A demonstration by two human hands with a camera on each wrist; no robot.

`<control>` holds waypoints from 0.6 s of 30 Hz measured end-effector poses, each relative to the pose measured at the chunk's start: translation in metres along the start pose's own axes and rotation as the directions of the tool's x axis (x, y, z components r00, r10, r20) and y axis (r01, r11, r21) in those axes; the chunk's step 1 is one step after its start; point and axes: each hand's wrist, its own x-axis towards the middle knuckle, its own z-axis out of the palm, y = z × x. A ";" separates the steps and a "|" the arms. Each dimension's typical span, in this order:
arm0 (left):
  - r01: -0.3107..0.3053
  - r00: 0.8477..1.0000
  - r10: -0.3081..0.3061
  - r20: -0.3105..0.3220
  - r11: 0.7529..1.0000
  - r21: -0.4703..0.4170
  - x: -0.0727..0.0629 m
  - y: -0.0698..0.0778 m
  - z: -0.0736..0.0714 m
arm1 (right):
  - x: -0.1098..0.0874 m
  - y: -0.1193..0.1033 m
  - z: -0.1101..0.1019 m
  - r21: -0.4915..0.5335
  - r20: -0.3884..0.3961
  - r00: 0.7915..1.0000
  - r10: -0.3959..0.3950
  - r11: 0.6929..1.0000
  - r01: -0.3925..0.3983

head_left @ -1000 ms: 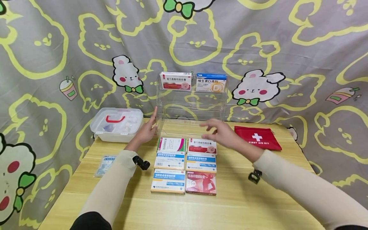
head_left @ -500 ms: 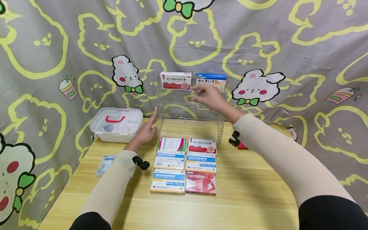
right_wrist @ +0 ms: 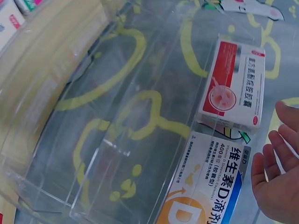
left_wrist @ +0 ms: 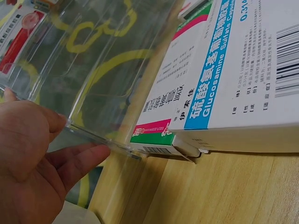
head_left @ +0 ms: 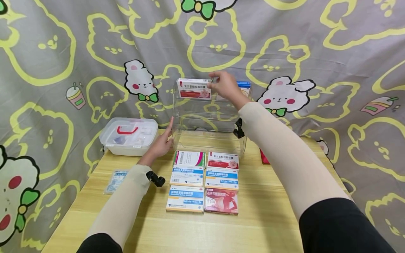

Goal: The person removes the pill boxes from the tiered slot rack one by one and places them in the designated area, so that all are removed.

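A clear tiered display rack (head_left: 202, 131) stands at the back of the table. On its top tier are a white-and-red capsule box (head_left: 193, 88) and a blue-topped vitamin D drops box (right_wrist: 205, 182), partly hidden by the right hand in the head view. My right hand (head_left: 225, 86) is up at these two boxes; in the right wrist view its loosely bent fingers (right_wrist: 275, 158) hold nothing, just beside their top edges. Low on the rack's left side, my left hand (head_left: 160, 142) touches the edge with extended fingers (left_wrist: 79, 163).
In front of the rack lie several medicine boxes in two columns, among them a red box (head_left: 221, 201) and a blue-and-white glucosamine box (head_left: 185, 199). A lidded plastic case (head_left: 128, 137) stands left, near a small packet (head_left: 115, 182). My right sleeve mostly covers a red pouch (head_left: 264, 157).
My right hand has risen from over the table boxes to the rack's top tier, shifting slightly left. The sleeve now covers most of the red first aid pouch. The left hand stays put.
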 end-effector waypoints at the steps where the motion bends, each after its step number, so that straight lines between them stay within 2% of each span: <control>1: 0.001 1.000 -0.001 -0.001 1.000 -0.001 0.000 0.000 0.000 | 0.003 -0.001 0.000 -0.010 -0.003 1.000 -0.001 1.000 0.001; 8: 0.012 1.000 -0.012 -0.002 1.000 -0.001 0.001 -0.001 0.000 | 0.016 -0.002 0.002 -0.020 0.016 0.999 0.028 0.999 -0.028; 18: 0.013 1.000 -0.013 -0.002 1.000 -0.008 0.001 -0.002 0.001 | 0.016 0.001 0.010 0.036 0.007 0.997 0.072 0.997 -0.072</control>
